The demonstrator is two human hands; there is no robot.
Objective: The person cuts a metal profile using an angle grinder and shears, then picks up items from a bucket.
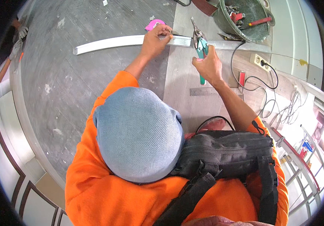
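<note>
My right hand [211, 67] is wrapped round the green handles of a pair of tin snips [200, 56], whose metal jaws point away from me. The snips lie across a long pale metal channel [109, 43], close to a seam or end in it. Over the same channel, further left, my left hand [156, 40] is closed, thumb and fingertips pinched on something small that I cannot make out. Just beyond that hand sits a pink tape measure [155, 25], partly hidden by the fingers.
A dark bucket [222, 27] of tools stands at the far right. Near it are a socket block [259, 60], loose black cables [258, 89] and a metal ruler [207, 92]. A ladder [299, 162] is at right. A co-worker's gloved hands [16, 49] show at the far left.
</note>
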